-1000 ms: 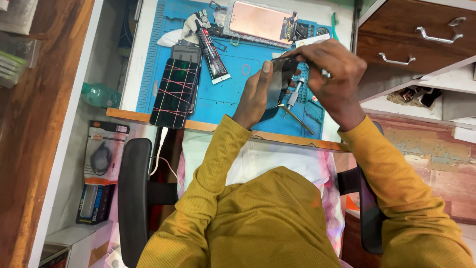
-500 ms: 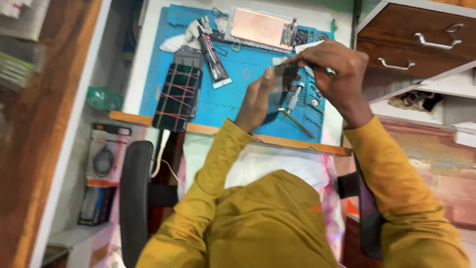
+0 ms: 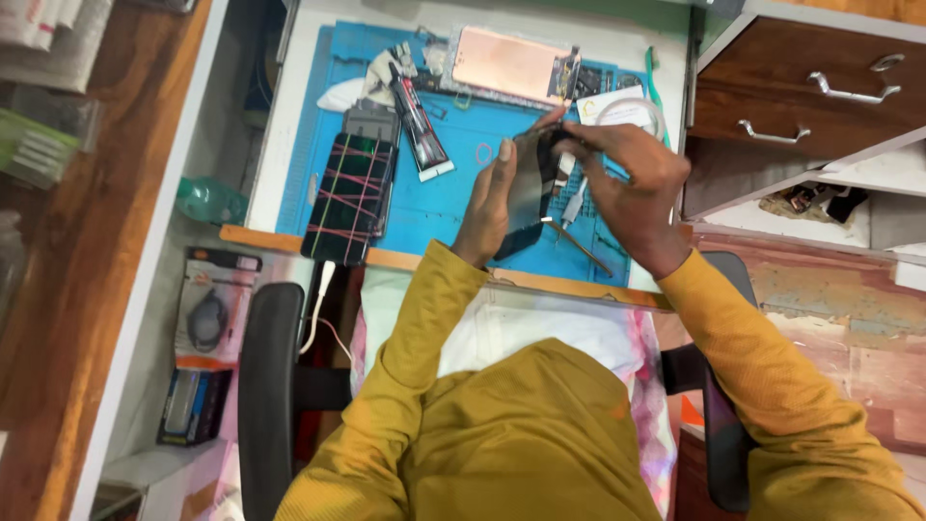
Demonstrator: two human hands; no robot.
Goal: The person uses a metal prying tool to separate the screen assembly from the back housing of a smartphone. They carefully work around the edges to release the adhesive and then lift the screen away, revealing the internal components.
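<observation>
Dark phone (image 3: 529, 193) held upright above blue mat (image 3: 444, 207), gripped along its left edge by left hand (image 3: 489, 205). Right hand (image 3: 627, 183) closed over its top right edge. Farther back on table (image 3: 289, 116), rubber-banded phone (image 3: 349, 198), glue tube (image 3: 422, 125), copper-backed phone (image 3: 506, 66).

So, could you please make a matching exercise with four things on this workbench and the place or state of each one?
Things:
1. dark phone
2. phone bound with rubber bands
3. adhesive tube
4. copper-coloured panel

Places or states:
A. at the far edge of the blue mat
B. held in both hands
C. flat on the mat's left side
D. lying between 2 and 4

Pairs: 1-B, 2-C, 3-D, 4-A
</observation>
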